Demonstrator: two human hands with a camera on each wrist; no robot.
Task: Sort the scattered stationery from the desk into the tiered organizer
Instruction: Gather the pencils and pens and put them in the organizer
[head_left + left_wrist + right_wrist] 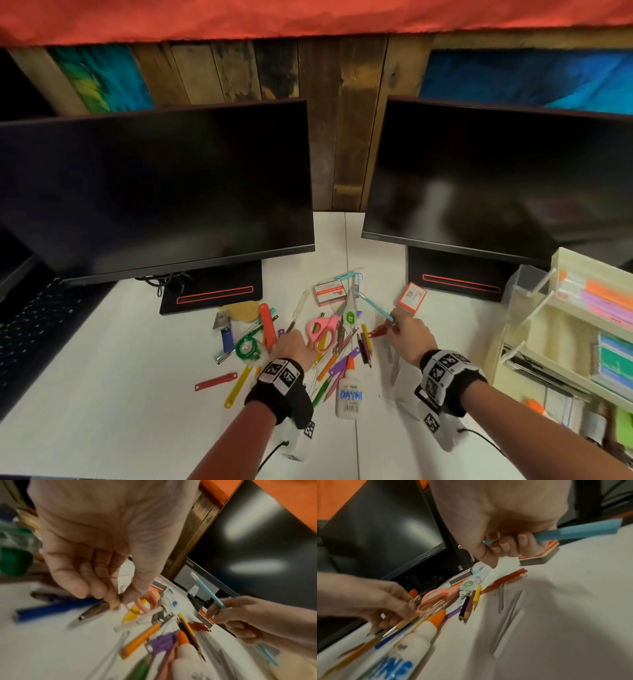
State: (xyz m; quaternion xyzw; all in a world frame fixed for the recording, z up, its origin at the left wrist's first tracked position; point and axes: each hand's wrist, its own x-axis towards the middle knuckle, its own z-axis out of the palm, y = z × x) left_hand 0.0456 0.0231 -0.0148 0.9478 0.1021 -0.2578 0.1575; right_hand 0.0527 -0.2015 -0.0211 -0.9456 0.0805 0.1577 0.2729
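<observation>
Stationery lies scattered mid-desk: pink scissors (323, 327), a white glue bottle (349, 394), coloured pencils (364, 344) and two staple boxes (330, 291). My left hand (298, 346) is low over the pile beside the scissors. Its thumb and fingers pinch a thin tan stick (115, 603); whether it is a pencil or a brush I cannot tell. My right hand (400, 325) grips a light-blue pen (376, 306) just above the desk, near the second staple box (412, 297). The cream tiered organizer (575, 267) stands at the right edge with coloured pads and papers in it.
Two dark monitors (164, 185) stand at the back on red-striped bases. A dark keyboard (30, 325) lies far left. A clear acrylic stand (397, 373) sits by my right wrist. A red tag (215, 381), a green tape dispenser (248, 347) and a blue lighter (226, 337) lie left.
</observation>
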